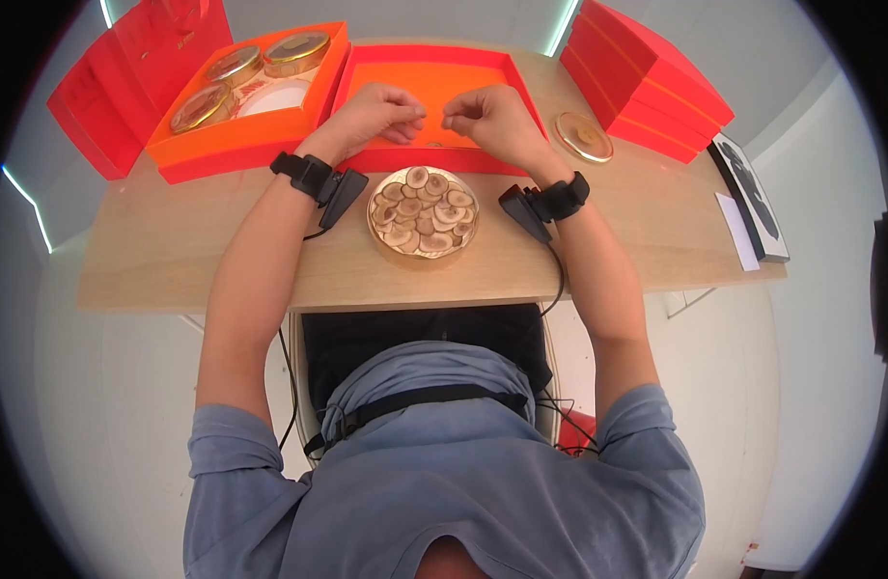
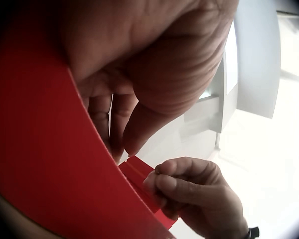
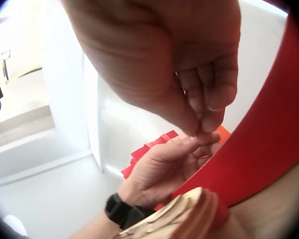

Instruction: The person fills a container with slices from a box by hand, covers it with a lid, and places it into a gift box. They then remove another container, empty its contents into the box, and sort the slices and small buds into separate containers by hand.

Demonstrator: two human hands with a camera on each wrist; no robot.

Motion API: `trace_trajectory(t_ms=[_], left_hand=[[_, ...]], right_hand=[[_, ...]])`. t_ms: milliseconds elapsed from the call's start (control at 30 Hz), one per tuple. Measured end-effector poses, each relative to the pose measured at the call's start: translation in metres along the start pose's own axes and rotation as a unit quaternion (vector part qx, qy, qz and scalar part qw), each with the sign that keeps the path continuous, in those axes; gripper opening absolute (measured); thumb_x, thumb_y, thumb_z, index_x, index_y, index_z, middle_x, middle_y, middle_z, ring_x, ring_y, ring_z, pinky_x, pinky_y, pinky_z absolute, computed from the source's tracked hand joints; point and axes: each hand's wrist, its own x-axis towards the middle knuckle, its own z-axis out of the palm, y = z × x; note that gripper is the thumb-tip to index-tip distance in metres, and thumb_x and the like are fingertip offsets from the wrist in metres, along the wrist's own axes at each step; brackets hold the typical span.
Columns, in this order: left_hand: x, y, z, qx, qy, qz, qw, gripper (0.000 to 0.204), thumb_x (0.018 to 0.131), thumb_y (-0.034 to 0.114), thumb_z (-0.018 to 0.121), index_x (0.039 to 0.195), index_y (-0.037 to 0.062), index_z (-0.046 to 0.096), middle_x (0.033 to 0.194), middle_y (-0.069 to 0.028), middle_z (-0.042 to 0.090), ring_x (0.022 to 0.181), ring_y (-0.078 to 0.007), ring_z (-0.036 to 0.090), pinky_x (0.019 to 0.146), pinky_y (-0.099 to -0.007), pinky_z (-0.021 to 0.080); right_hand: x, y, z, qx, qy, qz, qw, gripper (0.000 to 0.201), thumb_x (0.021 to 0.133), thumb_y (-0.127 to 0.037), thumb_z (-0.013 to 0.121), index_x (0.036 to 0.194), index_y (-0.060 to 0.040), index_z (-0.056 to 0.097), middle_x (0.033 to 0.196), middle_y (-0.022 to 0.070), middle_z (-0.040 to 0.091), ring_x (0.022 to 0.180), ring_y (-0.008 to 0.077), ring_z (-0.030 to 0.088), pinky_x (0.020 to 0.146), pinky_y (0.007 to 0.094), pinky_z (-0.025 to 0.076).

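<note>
Both bare hands hover over the front part of a red box tray (image 1: 521,72) with an orange inside, fingertips facing each other and a small gap between in the head view. My left hand (image 1: 381,114) hangs with loosely bent fingers and nothing visible in it. Thumb and fingertips of my right hand (image 1: 497,121) come together; no object shows between them. In the left wrist view the same right hand (image 2: 199,194) appears beyond my left hand (image 2: 154,64). Between the forearms stands a round open jar (image 1: 423,214) with a golden rim, full of dried brown-edged slices.
Back left, an orange-lined red box (image 1: 323,96) holds three gold-lidded jars (image 1: 297,50) and a white round recess (image 1: 275,96). Behind it stands a red bag (image 1: 106,92). Stacked red boxes (image 1: 647,82), a gold-rimmed round lid (image 1: 584,137) and a black-and-white flat box (image 1: 750,198) lie right.
</note>
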Motion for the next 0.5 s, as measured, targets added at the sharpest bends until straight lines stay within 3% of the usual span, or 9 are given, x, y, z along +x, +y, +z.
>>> trace_trajectory(t_ms=[33,67,133,200,233,333,500], left_hand=[[0.001,0.003,-0.001,0.029,0.011,0.007,0.999,0.025,0.091,0.025,0.064,0.096,0.0008,0.068,0.086,-0.0087,0.069,0.081,-0.0167,0.066,0.072,-0.0295,0.053],[0.000,0.004,-0.003,0.170,0.049,0.020,0.984,0.026,0.091,0.026,0.063,0.094,0.0010,0.068,0.085,-0.0100,0.068,0.080,-0.0192,0.066,0.072,-0.0310,0.053],[-0.006,0.010,-0.003,0.438,0.120,0.044,0.890,0.028,0.091,0.030,0.063,0.090,0.0015,0.067,0.084,-0.0126,0.067,0.079,-0.0241,0.066,0.073,-0.0341,0.053],[-0.015,0.019,0.000,0.514,0.093,-0.032,0.852,0.035,0.093,0.035,0.059,0.090,0.0015,0.067,0.086,-0.0161,0.067,0.082,-0.0296,0.065,0.075,-0.0392,0.052],[-0.017,0.022,0.002,0.550,0.079,-0.070,0.829,0.039,0.094,0.038,0.056,0.089,0.0015,0.067,0.087,-0.0178,0.066,0.083,-0.0324,0.065,0.076,-0.0417,0.052],[-0.016,0.024,0.010,0.562,0.057,-0.096,0.820,0.048,0.096,0.045,0.047,0.090,0.0015,0.067,0.090,-0.0190,0.067,0.087,-0.0345,0.064,0.077,-0.0452,0.051],[-0.016,0.030,0.017,0.537,0.009,-0.089,0.839,0.052,0.099,0.044,0.040,0.096,0.0010,0.068,0.094,-0.0182,0.068,0.093,-0.0342,0.065,0.082,-0.0455,0.051]], right_hand=[[0.003,0.008,-0.001,-0.053,0.032,-0.011,0.998,0.015,0.083,-0.011,0.068,0.091,0.0020,0.072,0.081,0.0132,0.071,0.076,0.0211,0.068,0.071,0.0324,0.053],[0.005,0.014,-0.003,-0.104,0.063,-0.020,0.992,0.018,0.084,-0.013,0.068,0.091,0.0024,0.071,0.082,0.0147,0.071,0.077,0.0241,0.068,0.071,0.0338,0.053],[0.010,0.022,-0.009,-0.176,0.010,0.045,0.983,0.028,0.088,-0.024,0.063,0.094,0.0026,0.071,0.086,0.0179,0.070,0.080,0.0298,0.067,0.073,0.0369,0.053],[0.009,0.024,-0.010,-0.225,-0.040,0.095,0.969,0.038,0.092,-0.033,0.058,0.095,0.0027,0.070,0.088,0.0202,0.069,0.083,0.0335,0.066,0.075,0.0395,0.052],[0.008,0.023,-0.010,-0.239,-0.062,0.110,0.963,0.043,0.094,-0.038,0.055,0.095,0.0026,0.070,0.089,0.0209,0.069,0.084,0.0344,0.066,0.076,0.0405,0.051],[0.005,0.019,-0.009,-0.209,-0.113,0.104,0.966,0.052,0.096,-0.045,0.048,0.095,0.0029,0.069,0.089,0.0218,0.068,0.087,0.0348,0.065,0.078,0.0425,0.050],[0.004,0.012,-0.003,-0.134,-0.140,0.082,0.978,0.053,0.097,-0.045,0.046,0.095,0.0030,0.069,0.090,0.0220,0.068,0.089,0.0343,0.065,0.078,0.0428,0.049]])
